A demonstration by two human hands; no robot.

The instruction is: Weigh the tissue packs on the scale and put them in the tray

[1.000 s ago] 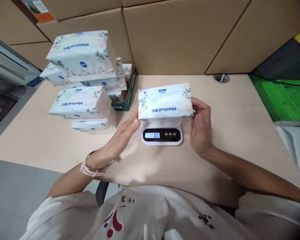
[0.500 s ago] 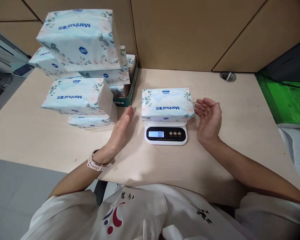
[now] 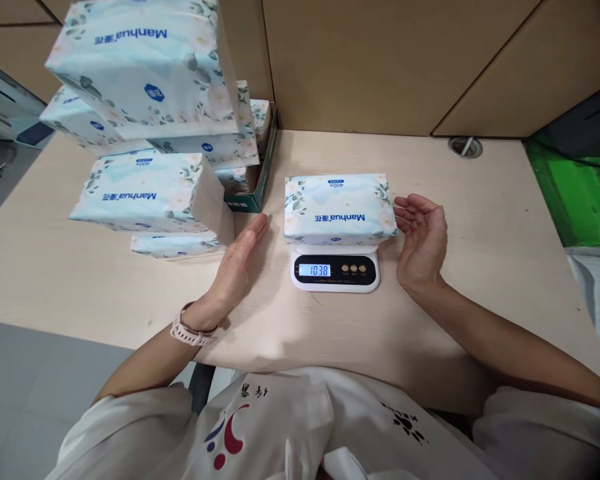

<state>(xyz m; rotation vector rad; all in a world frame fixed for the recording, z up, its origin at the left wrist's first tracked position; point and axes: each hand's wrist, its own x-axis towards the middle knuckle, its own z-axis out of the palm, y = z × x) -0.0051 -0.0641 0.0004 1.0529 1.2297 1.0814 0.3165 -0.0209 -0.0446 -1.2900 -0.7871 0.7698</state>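
A tissue pack [image 3: 339, 208] with a flower print rests on a white kitchen scale [image 3: 336, 287], covering most of its platform. The lit display [image 3: 315, 270] reads 103.8. To the left of the pack, my left hand [image 3: 240, 260] hovers open with its fingers stretched out, apart from the pack. My right hand [image 3: 423, 240] is at the pack's right side, palm turned toward it and fingers loosely curled but apart. Nothing is held in either hand. Whether my right fingertips touch the pack's end I cannot tell.
Several more tissue packs [image 3: 140, 190] are stacked at the left, the top one [image 3: 135, 73] rising high. Behind them stands a green-edged box [image 3: 253, 200] with packs inside. A cable hole [image 3: 465, 147] sits at the back right, near a green object [image 3: 555, 193]. A brown partition [image 3: 350, 67] closes the back.
The scale's reading has gone from 0.0 to 103.8. Both hands stay beside the pack in almost the same pose. The view has shifted slightly.
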